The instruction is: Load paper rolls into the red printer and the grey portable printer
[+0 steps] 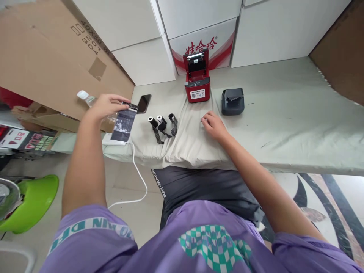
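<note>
Head cam | L hand [109, 105] pinches dark film [123, 126], left side nr phone [144, 103] | R hand [214, 126] loosely curled on cloth [187, 142], can't tell if gripping | rolls [161, 122] btwn hands | red printer [198, 91] far ctr, lid up

This looks like a stockroom or shop corner, though which cannot be told for certain. White cartons [140, 60] stand stacked behind a cloth-covered surface [284, 117], with a red-and-white Wahaha carton [220, 47] among them. A big printed cardboard box [54, 49] leans at the left, and a compact red printer [198, 91] suggests trade.
</note>
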Tool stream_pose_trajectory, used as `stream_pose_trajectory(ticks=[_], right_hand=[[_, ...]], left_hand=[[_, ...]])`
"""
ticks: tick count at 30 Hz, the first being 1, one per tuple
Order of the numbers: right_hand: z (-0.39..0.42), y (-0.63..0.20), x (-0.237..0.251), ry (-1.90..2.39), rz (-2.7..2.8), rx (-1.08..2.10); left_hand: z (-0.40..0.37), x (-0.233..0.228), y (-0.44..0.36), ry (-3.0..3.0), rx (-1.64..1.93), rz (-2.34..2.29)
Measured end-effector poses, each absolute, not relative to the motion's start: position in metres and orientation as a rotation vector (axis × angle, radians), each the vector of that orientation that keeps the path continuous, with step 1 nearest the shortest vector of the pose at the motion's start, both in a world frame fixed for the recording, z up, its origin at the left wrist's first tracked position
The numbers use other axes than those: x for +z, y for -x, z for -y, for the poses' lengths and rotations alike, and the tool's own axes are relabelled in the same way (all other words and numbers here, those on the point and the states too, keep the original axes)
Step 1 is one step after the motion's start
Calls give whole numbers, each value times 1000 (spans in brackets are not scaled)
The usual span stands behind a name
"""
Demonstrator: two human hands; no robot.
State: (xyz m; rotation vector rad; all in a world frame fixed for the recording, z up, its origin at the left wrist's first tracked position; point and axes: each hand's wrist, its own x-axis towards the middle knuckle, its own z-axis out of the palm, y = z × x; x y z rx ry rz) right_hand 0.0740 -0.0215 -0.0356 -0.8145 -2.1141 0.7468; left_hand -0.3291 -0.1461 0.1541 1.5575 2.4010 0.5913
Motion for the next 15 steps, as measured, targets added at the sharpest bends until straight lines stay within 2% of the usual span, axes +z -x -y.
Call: stream_pose_trajectory(ticks=[8, 15], right_hand=[[21, -76, -38, 826, 2116, 734], [21, -76, -38, 821, 2127, 743]], left_hand=[[120, 66, 338, -1850, 23, -2405], [102, 79, 304, -1853, -123, -2527]])
